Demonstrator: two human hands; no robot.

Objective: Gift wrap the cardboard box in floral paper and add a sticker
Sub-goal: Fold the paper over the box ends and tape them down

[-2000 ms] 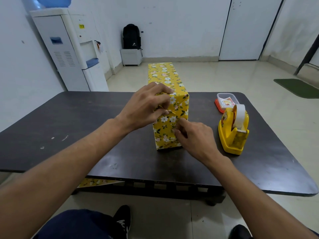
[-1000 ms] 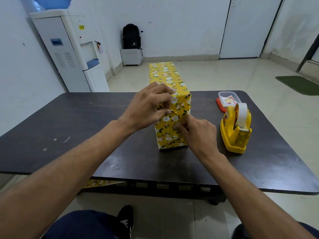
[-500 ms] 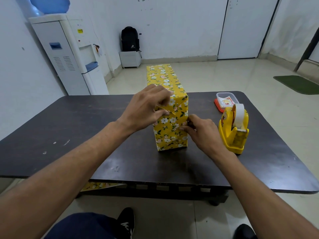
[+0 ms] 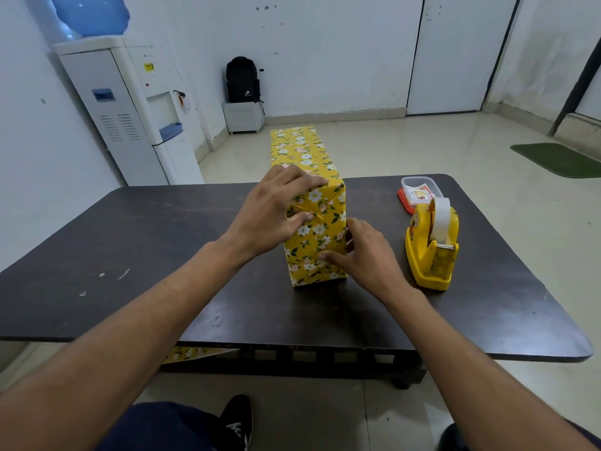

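Yellow floral paper (image 4: 317, 234) is wrapped round the box (image 4: 300, 148), which is laid lengthwise at the ctr of the dark surface (image 4: 156, 242), its near end turned toward the person. The left hand (image 4: 273, 216) is set over the upper near-left corner: fingers are curled over the top edge & the thumb is pressed on a folded flap of the end face, so its grip is clamped on the box. The right hand (image 4: 367, 255) is held at the lower right edge of the same face, w/ the thumb laid on the paper & the fingers wrapped round the side, its grip likewise closed on the box. A yellow tape dispenser (image 4: 431, 249) w/ a white roll is stood just beside the right hand. Behind it a clear container (image 4: 421, 188) is rested on an orange lid; printed cards are seen inside, details too small to be told. A scrap of matching paper (image 4: 192, 353) is seen below the surface's near edge. A water cooler (image 4: 130, 118) & a backpack (image 4: 244, 79) are seen by the far walls.
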